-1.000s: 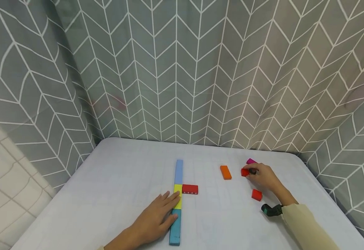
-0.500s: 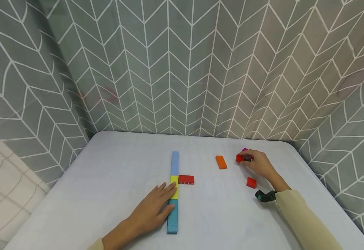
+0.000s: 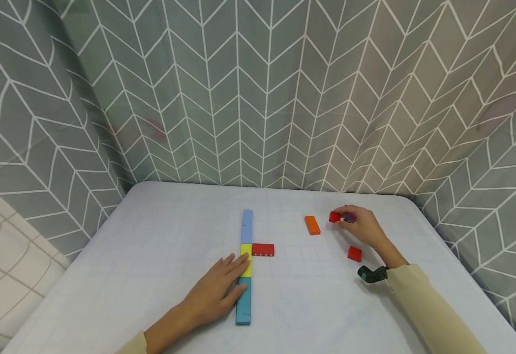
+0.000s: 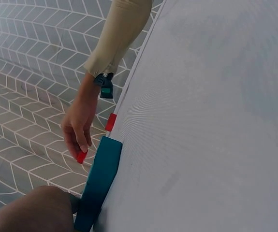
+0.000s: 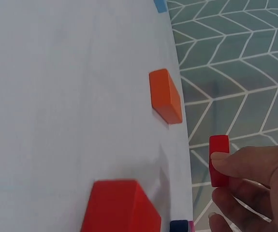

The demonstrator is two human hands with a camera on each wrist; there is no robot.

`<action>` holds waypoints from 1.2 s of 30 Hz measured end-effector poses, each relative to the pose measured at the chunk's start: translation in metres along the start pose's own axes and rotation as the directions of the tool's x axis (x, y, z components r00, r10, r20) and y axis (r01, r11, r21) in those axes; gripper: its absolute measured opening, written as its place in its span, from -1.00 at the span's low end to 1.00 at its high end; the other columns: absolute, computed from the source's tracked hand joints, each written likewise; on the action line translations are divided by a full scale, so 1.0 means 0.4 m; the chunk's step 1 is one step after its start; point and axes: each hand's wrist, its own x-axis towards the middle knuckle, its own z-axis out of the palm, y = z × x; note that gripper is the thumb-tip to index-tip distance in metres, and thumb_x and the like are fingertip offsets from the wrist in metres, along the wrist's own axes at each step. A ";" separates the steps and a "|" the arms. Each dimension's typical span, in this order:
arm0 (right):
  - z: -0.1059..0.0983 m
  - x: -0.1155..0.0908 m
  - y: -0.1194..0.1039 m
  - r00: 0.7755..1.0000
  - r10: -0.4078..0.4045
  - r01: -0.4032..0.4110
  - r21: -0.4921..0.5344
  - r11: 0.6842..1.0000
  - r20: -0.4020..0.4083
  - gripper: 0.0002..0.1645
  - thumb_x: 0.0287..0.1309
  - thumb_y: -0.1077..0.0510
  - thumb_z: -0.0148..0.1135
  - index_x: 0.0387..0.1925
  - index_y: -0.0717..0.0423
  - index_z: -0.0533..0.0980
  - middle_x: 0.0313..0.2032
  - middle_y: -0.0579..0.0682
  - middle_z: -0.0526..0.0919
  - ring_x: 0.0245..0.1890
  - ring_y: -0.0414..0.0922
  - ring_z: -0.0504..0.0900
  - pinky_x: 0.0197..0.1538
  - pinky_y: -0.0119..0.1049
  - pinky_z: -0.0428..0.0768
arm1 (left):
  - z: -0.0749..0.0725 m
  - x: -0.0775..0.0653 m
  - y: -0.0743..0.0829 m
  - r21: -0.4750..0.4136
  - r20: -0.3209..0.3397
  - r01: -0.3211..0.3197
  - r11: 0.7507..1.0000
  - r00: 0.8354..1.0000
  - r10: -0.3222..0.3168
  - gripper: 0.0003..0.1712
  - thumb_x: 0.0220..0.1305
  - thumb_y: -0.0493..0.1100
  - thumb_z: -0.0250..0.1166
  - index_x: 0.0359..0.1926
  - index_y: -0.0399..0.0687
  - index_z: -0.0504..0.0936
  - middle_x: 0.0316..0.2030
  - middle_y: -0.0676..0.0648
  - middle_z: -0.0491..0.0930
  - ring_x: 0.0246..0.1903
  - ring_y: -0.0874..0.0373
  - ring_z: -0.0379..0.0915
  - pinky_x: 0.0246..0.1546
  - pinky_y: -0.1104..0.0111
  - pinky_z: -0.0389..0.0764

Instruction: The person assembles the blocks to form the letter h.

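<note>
My left hand (image 3: 215,290) rests flat with its fingertips on a yellow block (image 3: 246,249) and its thumb on a teal block (image 3: 243,309). These two stand end to end in a straight row with a light blue block (image 3: 247,226). A red block with white dots (image 3: 263,250) sits against the yellow one's right side. At the back right, my right hand (image 3: 359,223) pinches a small red block (image 5: 219,144) between thumb and fingers, raised off the table. Near that hand lie a dark block (image 5: 179,225) and a magenta block (image 5: 191,226), mostly hidden in the head view.
An orange block (image 3: 313,225) lies left of the right hand. Another red block (image 3: 354,253) sits nearer, close to the right wrist's black camera (image 3: 372,274). Patterned grey curtains (image 3: 258,98) hang beyond the white table's (image 3: 182,216) back edge.
My right hand has lifted the small red block and shifted slightly leftward with it. The left hand stays in place on the row. The head view has tilted a little.
</note>
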 end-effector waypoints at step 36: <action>0.041 -0.007 -0.111 0.988 -0.154 0.152 0.142 0.978 0.000 -0.58 0.18 0.39 0.48 0.09 0.28 0.66 0.01 0.15 0.72 -0.01 0.20 0.66 0.04 0.17 0.68 | -0.008 -0.006 0.001 0.010 -0.014 0.012 1.000 1.000 -0.012 -0.31 0.60 0.14 0.10 0.57 -0.07 0.32 0.57 0.07 0.18 0.56 -0.03 -0.03 0.53 0.02 0.02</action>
